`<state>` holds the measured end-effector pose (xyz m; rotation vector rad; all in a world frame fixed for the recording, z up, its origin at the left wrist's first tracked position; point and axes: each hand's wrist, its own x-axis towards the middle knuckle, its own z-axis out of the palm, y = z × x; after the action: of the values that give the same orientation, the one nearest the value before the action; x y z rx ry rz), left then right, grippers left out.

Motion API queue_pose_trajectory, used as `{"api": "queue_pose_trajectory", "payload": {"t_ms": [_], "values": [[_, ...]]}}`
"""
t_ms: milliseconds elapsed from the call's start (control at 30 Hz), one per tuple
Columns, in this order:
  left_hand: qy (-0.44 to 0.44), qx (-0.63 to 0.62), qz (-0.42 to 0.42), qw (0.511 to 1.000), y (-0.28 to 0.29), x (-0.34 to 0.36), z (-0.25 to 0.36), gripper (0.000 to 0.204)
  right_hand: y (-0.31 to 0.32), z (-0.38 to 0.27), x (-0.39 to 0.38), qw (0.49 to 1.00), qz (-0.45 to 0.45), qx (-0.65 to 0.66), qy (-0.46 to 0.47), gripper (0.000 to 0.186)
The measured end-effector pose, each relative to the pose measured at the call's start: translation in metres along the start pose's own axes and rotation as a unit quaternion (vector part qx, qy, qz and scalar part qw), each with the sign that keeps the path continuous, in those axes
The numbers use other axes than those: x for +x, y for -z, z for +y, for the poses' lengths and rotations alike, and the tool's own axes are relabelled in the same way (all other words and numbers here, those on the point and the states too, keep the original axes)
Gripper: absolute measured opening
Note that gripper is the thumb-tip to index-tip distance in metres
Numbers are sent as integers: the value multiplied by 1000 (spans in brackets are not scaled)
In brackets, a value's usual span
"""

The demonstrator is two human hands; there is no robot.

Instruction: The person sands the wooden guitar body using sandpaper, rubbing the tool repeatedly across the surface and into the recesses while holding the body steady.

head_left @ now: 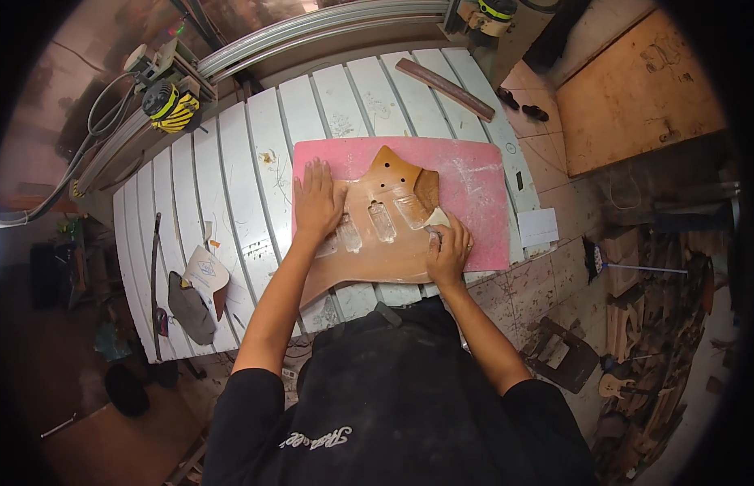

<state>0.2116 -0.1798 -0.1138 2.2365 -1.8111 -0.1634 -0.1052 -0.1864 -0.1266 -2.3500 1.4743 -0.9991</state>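
1. Pressing down with our left hand (316,202) here: it lies flat and spread, gripping nothing, over the far left part of the wooden body (373,257). We figure that's to stop it sliding. We can't tell whether the fingertips touch wood or only the board.

2. Our right hand (450,255) is curled mostly closed at the body's right edge, with a pale scrap (438,217) pinched between thumb and fingers. Looks like we keep the grip small so the scrap can sit right by that edge. What it's made of, we can't say.

3. The body lies flat, cavities (382,222) facing up, mostly on a pink board (474,178); its near left part sticks out over the slats. Our guess: the board keeps the wood off the grooved white table (296,105).

4. A wood strip (446,89) lies across the slats beyond the board, and a dark cloth (191,312) sits well off to our left. Both are clear of our arms, probably so nothing gets bumped. A white paper (539,228) lies just right of the board.
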Motion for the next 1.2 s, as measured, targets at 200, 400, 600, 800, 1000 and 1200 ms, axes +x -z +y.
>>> {"api": "queue_pose_trajectory", "payload": {"t_ms": [200, 400, 600, 800, 1000, 1200], "values": [[-93, -33, -63, 993, -18, -57, 84, 83, -1, 2, -2, 1000, 5, 0, -4, 21], [-268, -99, -116, 951, -17, -112, 98, 85, 0, 2, -2, 1000, 12, 4, -1, 20], [-36, 26, -15, 999, 10, -77, 23, 84, 3, -3, 1, 1000, 7, 4, -1, 22], [-88, -30, -75, 993, 13, -106, 50, 84, 3, -3, 1, 1000, 7, 13, -4, 25], [-141, -24, -73, 987, 9, -131, 54, 90, 3, -2, 0, 1000, 3, 5, 1, 26], [-5, -29, 5, 1000, 9, -98, 44, 92, 3, -3, 1, 1000, 2, 5, -3, 26]]}}
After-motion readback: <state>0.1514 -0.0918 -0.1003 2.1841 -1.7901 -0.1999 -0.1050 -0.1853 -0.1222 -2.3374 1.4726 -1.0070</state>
